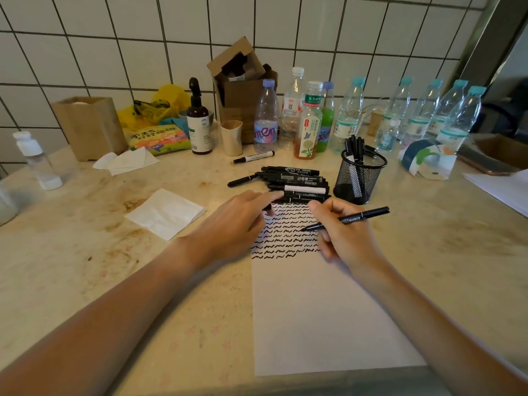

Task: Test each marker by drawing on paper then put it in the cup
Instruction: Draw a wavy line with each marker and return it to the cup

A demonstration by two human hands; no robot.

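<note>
A white sheet of paper [323,310] lies in front of me, its upper part filled with rows of black squiggles. My right hand [345,232] grips a black marker [363,216], uncapped tip pointing left just over the squiggles. My left hand [237,221] rests on the paper's top left corner and seems to pinch a small dark cap; I cannot be sure. A pile of several black markers [294,184] lies just beyond the paper. To its right stands a black mesh cup [358,178] with a few markers upright inside.
One marker [253,157] lies alone further back. A folded napkin [165,214] sits left of the paper. Several plastic bottles [351,115], a paper cup [231,137], a brown pump bottle [198,121] and a cardboard box [240,84] line the tiled wall.
</note>
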